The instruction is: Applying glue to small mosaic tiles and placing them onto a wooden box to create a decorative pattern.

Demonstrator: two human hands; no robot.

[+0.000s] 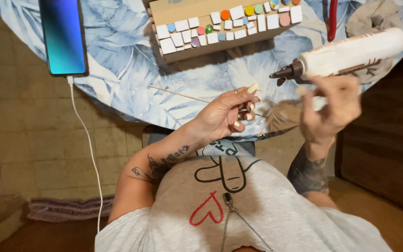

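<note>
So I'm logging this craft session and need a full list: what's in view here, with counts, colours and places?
Cardboard box: one, brown, top centre, covered with white square tiles and coloured round pieces.
Glue gun: one, white body with dark nozzle, upper right.
Thin wooden stick: one, pale, on the tablecloth, running to the left hand.
Smartphone: one, lit blue screen, top left.
Charging cable: one, white, hanging from the phone.
Tablecloth: one, blue-and-white leaf print, on the table.
Left hand: pinching the stick.
Right hand: blurred, holding the glue gun.
</note>
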